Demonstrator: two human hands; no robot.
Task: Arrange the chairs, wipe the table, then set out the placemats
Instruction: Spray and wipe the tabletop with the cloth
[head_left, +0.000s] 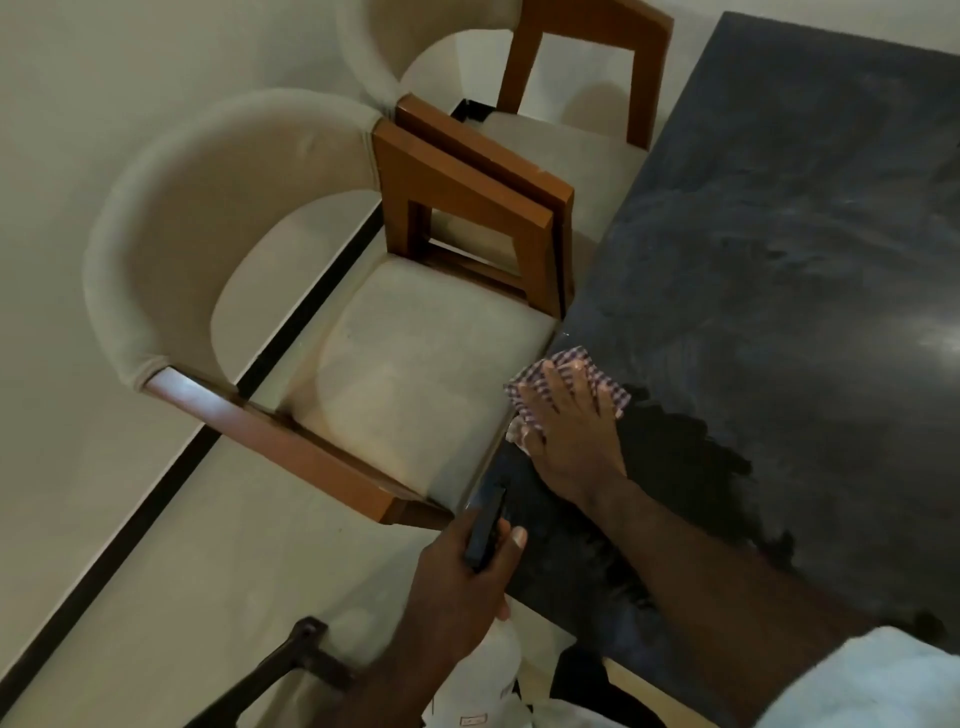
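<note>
pale floor (104, 260) fills the left of the frame, crossed by a dark stripe (171, 467) that runs from the lower left up toward the middle. dark stone table (779, 234) takes the right side, its long edge slanting from the top right down toward the bottom centre. most of its top looks dull and streaked, while a darker, wet-looking patch (675, 457) spreads just right of my wrist.

my right hand (569, 431) lies flat in the middle of the frame, fingers spread and pressed down on a checked cloth (597, 371) at the table's near edge. the cloth is bunched under my palm and shows beyond my fingertips.

my left hand (467, 577), lower centre, is closed around the dark trigger top of a spray bottle (483, 670); the white body of the bottle hangs below my fist, off the table's edge.

two cream chairs with brown wooden arms stand side by side along the table's left edge. the nearer chair (415, 379) sits at centre left, its seat front touching or just under the table edge beside the cloth. the farther chair (545, 140) is at the top centre, its arm right against the nearer one's.

a white sleeve (872, 680) shows at the lower right, and a dark wooden piece (291, 660) pokes in at the bottom left; i cannot tell what it belongs to.
</note>
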